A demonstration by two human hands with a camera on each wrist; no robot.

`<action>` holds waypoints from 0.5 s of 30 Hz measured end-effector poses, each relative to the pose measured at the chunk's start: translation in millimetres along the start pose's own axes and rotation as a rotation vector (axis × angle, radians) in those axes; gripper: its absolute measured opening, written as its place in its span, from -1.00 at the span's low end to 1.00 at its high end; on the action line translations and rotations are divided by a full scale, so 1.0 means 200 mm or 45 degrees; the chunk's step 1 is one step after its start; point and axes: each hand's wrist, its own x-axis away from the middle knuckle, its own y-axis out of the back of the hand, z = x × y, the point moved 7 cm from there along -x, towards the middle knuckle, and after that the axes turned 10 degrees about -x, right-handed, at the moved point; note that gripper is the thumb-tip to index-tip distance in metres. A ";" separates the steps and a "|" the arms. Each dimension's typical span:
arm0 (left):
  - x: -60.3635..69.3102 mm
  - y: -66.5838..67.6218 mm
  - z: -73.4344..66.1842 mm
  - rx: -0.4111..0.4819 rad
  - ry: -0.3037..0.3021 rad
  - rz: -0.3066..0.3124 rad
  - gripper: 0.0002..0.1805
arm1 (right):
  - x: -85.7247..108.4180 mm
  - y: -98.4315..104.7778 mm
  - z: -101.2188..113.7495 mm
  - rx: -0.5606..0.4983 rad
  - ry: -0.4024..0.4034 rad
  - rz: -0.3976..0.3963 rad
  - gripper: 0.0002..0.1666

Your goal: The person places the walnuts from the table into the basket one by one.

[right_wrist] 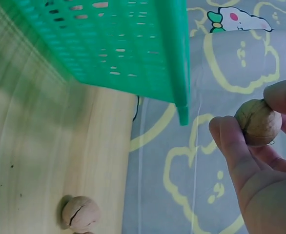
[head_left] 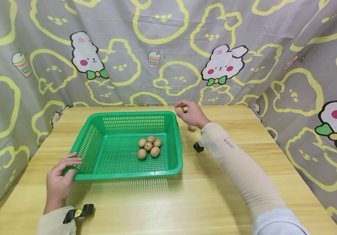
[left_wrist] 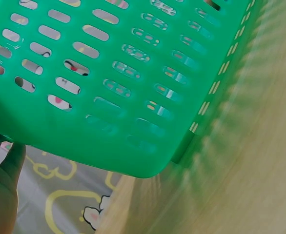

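A green plastic basket (head_left: 130, 176) stands on the table, with several walnuts (head_left: 148, 146) grouped on the right part of its slotted floor. At its near left corner my left hand (head_left: 61, 178) grips the rim, fingers over the edge and thumb at the front. The left wrist view shows the basket wall (left_wrist: 118, 112) up close, with only part of that hand (left_wrist: 1, 195). Just past the basket's right rim, my right hand (head_left: 193, 114) pinches one walnut (right_wrist: 258, 122) between thumb and fingers, above the table. Beneath that hand lies another walnut (head_left: 191, 128).
The wooden table (head_left: 215, 202) holds a cracked walnut (right_wrist: 80, 214), with a sliver of another at the right wrist view's lower edge. A patterned grey curtain (head_left: 168, 85) hangs behind and beside the table. Each wrist wears a black camera mount (head_left: 88, 210).
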 end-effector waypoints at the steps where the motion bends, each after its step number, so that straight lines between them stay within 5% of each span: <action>1: 0.00 0.00 0.00 0.000 0.002 -0.001 -0.71 | 0.00 0.00 0.01 0.000 0.007 -0.001 -0.67; 8: -0.01 0.00 -0.01 0.007 -0.011 -0.005 -0.71 | -0.03 -0.04 0.06 -0.122 -0.008 0.009 -0.66; 15: 0.00 -0.01 0.02 0.003 0.008 -0.006 -0.71 | -0.04 -0.10 0.12 -0.101 0.078 0.034 -0.70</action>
